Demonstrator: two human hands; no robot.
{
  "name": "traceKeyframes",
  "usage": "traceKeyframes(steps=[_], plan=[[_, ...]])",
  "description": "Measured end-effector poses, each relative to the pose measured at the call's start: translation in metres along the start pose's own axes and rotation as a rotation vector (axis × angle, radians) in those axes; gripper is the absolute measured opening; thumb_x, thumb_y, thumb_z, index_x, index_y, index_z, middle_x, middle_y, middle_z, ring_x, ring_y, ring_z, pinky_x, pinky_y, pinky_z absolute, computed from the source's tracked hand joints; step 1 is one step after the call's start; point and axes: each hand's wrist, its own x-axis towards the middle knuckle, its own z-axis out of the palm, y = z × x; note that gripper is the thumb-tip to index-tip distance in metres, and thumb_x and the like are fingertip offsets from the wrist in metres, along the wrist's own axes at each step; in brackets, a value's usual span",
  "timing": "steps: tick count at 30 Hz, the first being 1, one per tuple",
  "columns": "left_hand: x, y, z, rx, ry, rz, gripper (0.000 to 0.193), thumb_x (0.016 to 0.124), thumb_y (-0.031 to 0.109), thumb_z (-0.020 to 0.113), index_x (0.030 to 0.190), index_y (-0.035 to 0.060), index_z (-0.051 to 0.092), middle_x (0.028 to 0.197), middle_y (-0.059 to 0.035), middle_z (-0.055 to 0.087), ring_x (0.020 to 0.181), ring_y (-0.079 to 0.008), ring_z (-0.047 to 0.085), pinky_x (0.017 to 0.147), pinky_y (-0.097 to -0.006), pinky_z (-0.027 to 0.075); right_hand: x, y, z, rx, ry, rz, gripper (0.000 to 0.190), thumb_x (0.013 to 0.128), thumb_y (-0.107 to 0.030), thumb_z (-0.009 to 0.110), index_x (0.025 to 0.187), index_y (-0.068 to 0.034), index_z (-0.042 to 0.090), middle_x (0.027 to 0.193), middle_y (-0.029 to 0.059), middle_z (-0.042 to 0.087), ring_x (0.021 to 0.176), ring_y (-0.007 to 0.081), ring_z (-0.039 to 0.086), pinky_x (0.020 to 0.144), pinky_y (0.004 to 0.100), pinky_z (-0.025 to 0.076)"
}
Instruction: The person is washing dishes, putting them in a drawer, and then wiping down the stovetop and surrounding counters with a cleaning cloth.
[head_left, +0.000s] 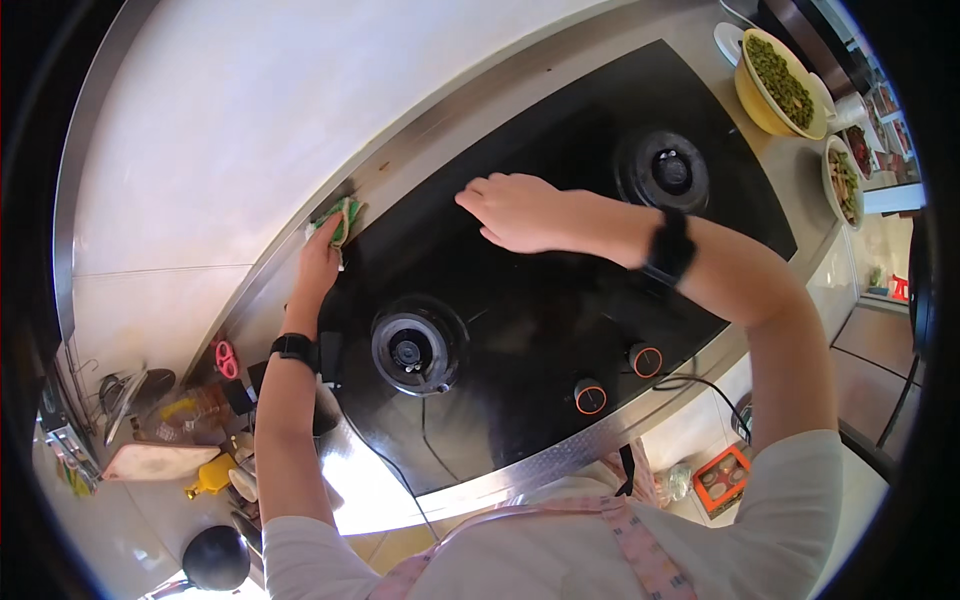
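Observation:
My left hand grips a green and white cloth and presses it on the metal ledge beside the far left corner of the black gas cooktop. Over the middle of the cooktop is my right hand, back up, fingers loosely curled; its palm is hidden, and no object shows in it. The left burner lies nearer to me than my hands. Beyond my right wrist is the right burner. Neither burner has a pan on it. Two knobs with orange rings, a front knob and a rear knob, stand near the front edge.
A yellow bowl of chopped greens and a smaller bowl of food stand on the right. Pink-handled scissors, a cutting board and bottles crowd the left. A dark cable crosses the front edge. A pale wall rises behind.

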Motion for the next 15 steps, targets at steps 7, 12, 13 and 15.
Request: traceKeyframes(steps=[7,12,13,15], plan=[[0.026,0.021,0.021,0.005,0.035,0.163,0.056,0.065,-0.009,0.038,0.118,0.0083,0.045,0.118,-0.0153,0.047,0.11,-0.0308,0.042,0.092,-0.0369,0.036,0.027,0.026,0.011,-0.471,-0.565,0.42,0.118,0.044,-0.049,0.077,0.131,0.003,0.016,0.135,0.0241,0.016,0.124,0.0365,0.02,0.093,0.0534,0.027],[0.082,0.068,0.039,-0.017,-0.007,0.306,0.055,0.066,-0.008,0.038,0.118,0.0082,0.043,0.119,-0.0141,0.046,0.11,-0.0309,0.042,0.09,-0.0376,0.036,0.018,0.036,0.018,-0.393,-0.467,0.302,0.117,0.046,-0.051,0.075,0.129,0.007,0.017,0.135,0.0261,0.014,0.124,0.0387,0.021,0.094,0.0486,0.028],[0.094,0.082,0.039,-0.015,-0.103,0.252,0.054,0.067,-0.006,0.038,0.118,0.0083,0.043,0.118,-0.0147,0.046,0.108,-0.0319,0.043,0.089,-0.0383,0.037,0.016,0.038,0.018,-0.395,-0.473,0.309,0.117,0.046,-0.051,0.075,0.129,0.007,0.017,0.135,0.0261,0.014,0.124,0.0387,0.021,0.094,0.0486,0.028],[0.104,0.084,0.042,-0.012,-0.203,0.2,0.052,0.068,-0.005,0.039,0.118,0.0085,0.043,0.117,-0.0153,0.047,0.106,-0.0329,0.044,0.088,-0.039,0.038,0.015,0.036,0.02,-0.355,-0.452,0.305,0.116,0.047,-0.051,0.075,0.129,0.008,0.017,0.134,0.027,0.014,0.124,0.0393,0.019,0.095,0.0473,0.028]])
